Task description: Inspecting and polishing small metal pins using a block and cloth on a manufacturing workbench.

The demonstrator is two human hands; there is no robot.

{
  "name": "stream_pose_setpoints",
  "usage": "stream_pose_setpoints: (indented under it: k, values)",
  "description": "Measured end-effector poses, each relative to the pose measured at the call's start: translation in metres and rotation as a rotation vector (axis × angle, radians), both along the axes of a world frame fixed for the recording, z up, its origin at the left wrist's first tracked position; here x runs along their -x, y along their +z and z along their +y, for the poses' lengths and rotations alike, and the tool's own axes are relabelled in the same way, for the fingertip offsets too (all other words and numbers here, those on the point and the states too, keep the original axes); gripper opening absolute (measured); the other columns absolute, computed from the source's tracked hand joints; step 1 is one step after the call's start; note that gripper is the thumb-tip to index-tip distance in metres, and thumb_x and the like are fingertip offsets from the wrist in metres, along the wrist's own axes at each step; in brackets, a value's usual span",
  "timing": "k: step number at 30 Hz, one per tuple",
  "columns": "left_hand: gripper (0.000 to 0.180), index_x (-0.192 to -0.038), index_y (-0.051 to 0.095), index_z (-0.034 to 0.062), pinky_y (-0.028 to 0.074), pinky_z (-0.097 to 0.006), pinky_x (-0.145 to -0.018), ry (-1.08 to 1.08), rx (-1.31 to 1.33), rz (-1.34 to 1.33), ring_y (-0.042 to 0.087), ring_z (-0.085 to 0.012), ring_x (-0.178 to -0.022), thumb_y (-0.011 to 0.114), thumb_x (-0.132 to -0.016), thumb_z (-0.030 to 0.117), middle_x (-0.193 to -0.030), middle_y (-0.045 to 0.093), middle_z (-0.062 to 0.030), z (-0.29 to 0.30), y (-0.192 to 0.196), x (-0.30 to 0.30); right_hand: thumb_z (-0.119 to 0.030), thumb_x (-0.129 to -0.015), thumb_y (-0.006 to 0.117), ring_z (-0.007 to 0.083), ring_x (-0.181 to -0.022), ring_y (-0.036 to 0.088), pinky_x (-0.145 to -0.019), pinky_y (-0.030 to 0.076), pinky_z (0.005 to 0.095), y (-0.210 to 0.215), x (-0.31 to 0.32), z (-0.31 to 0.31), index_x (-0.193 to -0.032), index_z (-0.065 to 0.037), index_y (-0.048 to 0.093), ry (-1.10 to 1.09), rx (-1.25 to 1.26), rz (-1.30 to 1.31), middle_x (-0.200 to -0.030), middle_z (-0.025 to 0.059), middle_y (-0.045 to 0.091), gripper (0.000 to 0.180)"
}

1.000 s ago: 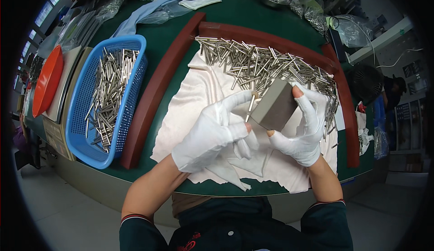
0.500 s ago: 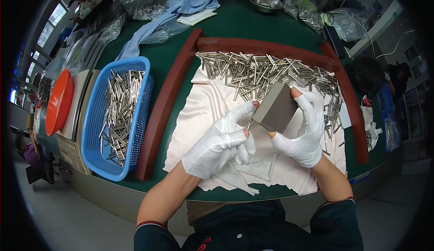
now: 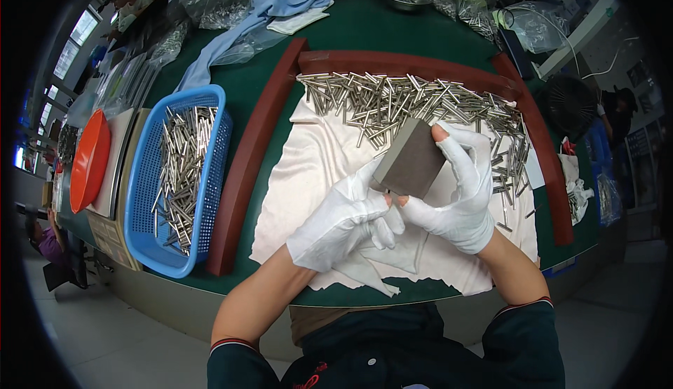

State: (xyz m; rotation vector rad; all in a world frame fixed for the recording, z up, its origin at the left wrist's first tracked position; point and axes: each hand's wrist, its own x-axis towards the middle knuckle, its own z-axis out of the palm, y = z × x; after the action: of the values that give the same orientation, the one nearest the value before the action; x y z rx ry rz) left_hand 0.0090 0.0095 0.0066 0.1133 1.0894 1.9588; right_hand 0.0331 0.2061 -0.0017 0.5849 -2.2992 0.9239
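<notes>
Gray block (image 3: 415, 159) held over pale cloth (image 3: 298, 179).
We see fingers (image 3: 456, 156) of the right hand (image 3: 459, 210) grasping its lower and upper-right edges; those of the left hand (image 3: 343, 219) curl beside its lower-left edge, holding what we cannot tell.

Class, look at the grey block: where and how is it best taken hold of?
Probably by opposite edges of the grey block, coming from the right, as the right hand does with finger and thumb: its flat sides suit a pinch, and the left hand crowds its lower left.
</notes>
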Motion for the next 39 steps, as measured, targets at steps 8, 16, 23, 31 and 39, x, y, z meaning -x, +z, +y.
stream_pose_setpoints:
  k: [8,16,23,31,39]
  values:
    - [0.064,-0.14,0.029,0.0002,0.05,-0.026,-0.051,-0.023,0.11,0.117,0.061,-0.0159,-0.061,0.062,-0.086,0.012,-0.08,0.06,-0.0115,0.004,0.002,0.001,-0.017,-0.056,0.081,0.0266,-0.104,0.05,-0.088,0.044,0.0358,-0.002,0.002,0.002,-0.129,0.001,0.045,-0.012,-0.046,0.018,-0.113,0.015,0.045,0.084]
    - [0.067,-0.143,0.026,0.0044,0.046,-0.022,-0.049,0.037,-0.11,0.009,0.057,-0.0133,-0.058,0.059,-0.086,0.017,-0.077,0.058,-0.0094,-0.004,-0.015,0.004,-0.016,-0.059,0.081,0.0226,-0.102,0.05,-0.086,0.044,0.0332,-0.001,0.004,0.017,-0.13,-0.002,0.044,-0.169,0.139,0.076,-0.113,0.0112,0.046,0.082]
    - [0.067,-0.143,0.023,0.0044,0.045,-0.02,-0.048,0.101,-0.113,-0.024,0.057,-0.0122,-0.057,0.057,-0.088,0.019,-0.077,0.058,-0.0086,-0.004,-0.015,0.003,-0.013,-0.054,0.08,0.0251,-0.097,0.05,-0.08,0.045,0.0345,-0.003,0.0,0.004,-0.126,-0.001,0.048,-0.037,0.077,-0.032,-0.111,0.0131,0.046,0.079]
    - [0.069,-0.144,0.019,0.0023,0.047,-0.023,-0.048,0.128,-0.111,-0.042,0.059,-0.0159,-0.06,0.057,-0.087,0.007,-0.082,0.06,-0.0148,0.001,-0.008,0.0,-0.011,-0.054,0.08,0.0254,-0.097,0.049,-0.079,0.044,0.0342,-0.006,0.004,0.003,-0.127,-0.001,0.047,-0.059,0.034,0.026,-0.111,0.0124,0.047,0.08]
    - [0.069,-0.144,0.018,0.0012,0.048,-0.025,-0.046,0.171,-0.013,0.015,0.059,-0.0181,-0.055,0.057,-0.088,0.007,-0.072,0.059,-0.0163,0.002,-0.007,0.0,-0.012,-0.055,0.08,0.0246,-0.095,0.048,-0.079,0.043,0.0341,-0.002,0.001,-0.002,-0.126,-0.001,0.049,-0.053,-0.057,0.089,-0.11,0.0123,0.049,0.078]
